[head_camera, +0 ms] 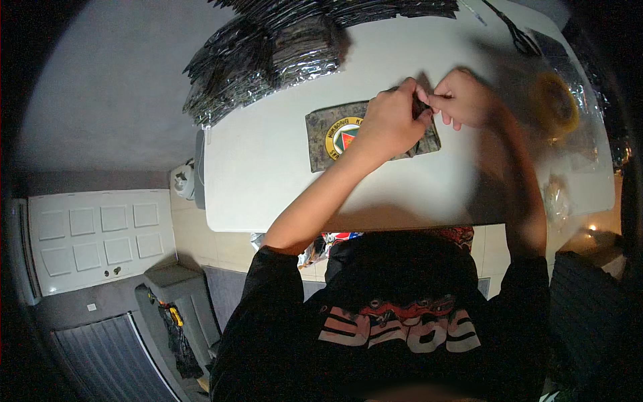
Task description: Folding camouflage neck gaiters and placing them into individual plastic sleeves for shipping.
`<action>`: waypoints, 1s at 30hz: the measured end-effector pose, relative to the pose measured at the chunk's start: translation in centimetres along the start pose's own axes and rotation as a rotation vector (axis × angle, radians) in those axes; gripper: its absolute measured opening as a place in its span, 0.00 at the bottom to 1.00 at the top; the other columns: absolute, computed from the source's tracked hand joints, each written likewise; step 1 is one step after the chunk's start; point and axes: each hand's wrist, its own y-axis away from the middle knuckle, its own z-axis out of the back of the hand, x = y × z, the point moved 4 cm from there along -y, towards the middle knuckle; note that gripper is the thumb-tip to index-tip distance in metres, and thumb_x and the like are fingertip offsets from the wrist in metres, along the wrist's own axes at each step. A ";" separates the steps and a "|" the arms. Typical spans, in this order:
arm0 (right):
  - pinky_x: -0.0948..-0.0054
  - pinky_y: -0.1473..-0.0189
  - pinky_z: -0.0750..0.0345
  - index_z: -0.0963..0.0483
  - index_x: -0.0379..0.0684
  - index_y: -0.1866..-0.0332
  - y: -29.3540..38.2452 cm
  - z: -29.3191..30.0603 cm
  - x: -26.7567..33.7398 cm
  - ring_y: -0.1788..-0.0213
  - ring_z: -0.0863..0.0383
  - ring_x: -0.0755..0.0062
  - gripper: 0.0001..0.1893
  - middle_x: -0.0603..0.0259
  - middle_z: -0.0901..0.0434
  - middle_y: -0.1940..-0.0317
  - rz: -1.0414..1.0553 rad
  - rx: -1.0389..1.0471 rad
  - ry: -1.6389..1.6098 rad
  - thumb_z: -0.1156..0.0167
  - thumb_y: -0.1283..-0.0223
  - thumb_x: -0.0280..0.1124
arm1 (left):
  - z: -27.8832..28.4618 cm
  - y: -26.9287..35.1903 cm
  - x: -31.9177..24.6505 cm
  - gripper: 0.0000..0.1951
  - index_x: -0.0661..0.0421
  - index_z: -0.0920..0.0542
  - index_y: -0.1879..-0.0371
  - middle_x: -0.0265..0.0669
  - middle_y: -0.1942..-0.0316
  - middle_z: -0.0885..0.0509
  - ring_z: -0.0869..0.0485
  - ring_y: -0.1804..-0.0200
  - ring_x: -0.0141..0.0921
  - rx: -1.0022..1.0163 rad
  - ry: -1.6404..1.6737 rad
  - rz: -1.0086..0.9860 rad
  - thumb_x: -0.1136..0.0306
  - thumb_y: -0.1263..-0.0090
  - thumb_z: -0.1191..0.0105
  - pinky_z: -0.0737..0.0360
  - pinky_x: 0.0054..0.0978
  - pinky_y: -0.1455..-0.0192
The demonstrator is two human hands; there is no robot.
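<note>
A flat camouflage fabric piece (316, 120), which looks like a pouch, lies on the white table (261, 186) in front of me. It bears a round yellow-rimmed emblem (332, 135) with writing, partly covered by my left hand and forearm. My left hand (397, 123) grips its far right part, thumb and fingers bent around the edge. Just right of it, my right hand (463, 98) has its thumb and forefinger pinched together, meeting the left fingertips above the piece's far right corner. Whatever sits between those right fingertips is too small and hidden to tell.
Stacks of dark items in shiny clear plastic (301, 50) stand at the table's far left. Black-handled scissors (525, 42) lie far right. Nearer are a blurred yellow roll, apparently tape (565, 103), and crumpled clear plastic (556, 201). A grey sofa (186, 291) stands behind me, left.
</note>
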 end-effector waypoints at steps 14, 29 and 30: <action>0.62 0.73 0.23 0.20 0.33 0.81 -0.7 -1.4 0.6 0.83 0.20 0.64 0.31 0.53 0.23 0.87 0.086 0.089 0.356 0.28 0.39 0.55 | 5.7 3.3 10.1 0.09 0.61 0.13 0.57 0.49 0.57 0.11 0.16 0.51 0.52 -0.141 -0.201 -0.101 0.67 0.24 0.41 0.20 0.46 0.43; 0.66 0.74 0.26 0.17 0.34 0.80 0.7 -1.9 1.5 0.84 0.23 0.74 0.25 0.62 0.23 0.89 0.048 0.401 0.180 0.24 0.48 0.50 | 6.7 3.6 12.1 0.08 0.59 0.12 0.63 0.43 0.63 0.12 0.14 0.56 0.46 -0.072 -0.105 -0.124 0.66 0.33 0.32 0.18 0.39 0.51; 0.66 0.74 0.25 0.17 0.34 0.80 0.6 -2.1 1.3 0.83 0.22 0.75 0.24 0.63 0.23 0.89 0.080 0.420 0.139 0.25 0.48 0.49 | 6.8 3.6 12.0 0.09 0.59 0.12 0.63 0.43 0.64 0.12 0.14 0.57 0.46 -0.084 -0.107 -0.128 0.66 0.33 0.32 0.18 0.39 0.52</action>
